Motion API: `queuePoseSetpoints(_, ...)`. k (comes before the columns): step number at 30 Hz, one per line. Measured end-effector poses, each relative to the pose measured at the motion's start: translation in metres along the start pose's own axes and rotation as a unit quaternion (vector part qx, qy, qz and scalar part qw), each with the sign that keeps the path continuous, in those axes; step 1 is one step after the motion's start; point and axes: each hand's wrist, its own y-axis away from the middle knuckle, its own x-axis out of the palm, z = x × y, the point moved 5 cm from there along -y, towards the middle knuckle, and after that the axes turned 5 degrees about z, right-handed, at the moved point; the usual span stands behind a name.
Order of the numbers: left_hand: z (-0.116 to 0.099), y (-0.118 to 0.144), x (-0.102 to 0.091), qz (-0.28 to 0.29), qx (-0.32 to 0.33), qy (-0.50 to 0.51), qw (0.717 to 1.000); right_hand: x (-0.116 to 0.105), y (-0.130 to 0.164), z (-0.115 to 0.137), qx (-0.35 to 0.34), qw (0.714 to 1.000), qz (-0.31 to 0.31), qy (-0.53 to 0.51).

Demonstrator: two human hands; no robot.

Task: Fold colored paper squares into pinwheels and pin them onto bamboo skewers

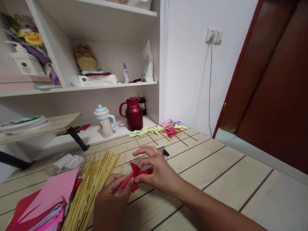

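On slatted counter (216, 166), apparently done with several pinwheels (170, 131) at back, pinching part-folded red paper (136, 171) between left hand (114, 186) and right hand (160, 170) near loose sticks (93, 183), with stick-fitting apparently left.

"FLOW…" | backing (20, 18) behind yellow smiley (33, 38) | other labels (97, 79) too small

Passage past the left hand (113, 191) is blocked by thin sticks (96, 175) and coloured paper (54, 189); the tabletop (216, 166) is lined by pinwheels (157, 129) along the back but left open at right.
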Motion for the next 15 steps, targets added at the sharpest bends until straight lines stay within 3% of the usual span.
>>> queuePoseSetpoints(7,0.0107,-0.0013,0.0009,0.006,0.003,-0.025,1.000,0.0020,-0.0007,-0.0026,0.004,1.000,0.021,0.019)
queuePoseSetpoints(15,0.0025,0.0018,0.0018,0.010,-0.011,-0.020,1.000,0.0015,-0.0003,-0.0029,0.008,0.999,0.029,-0.014)
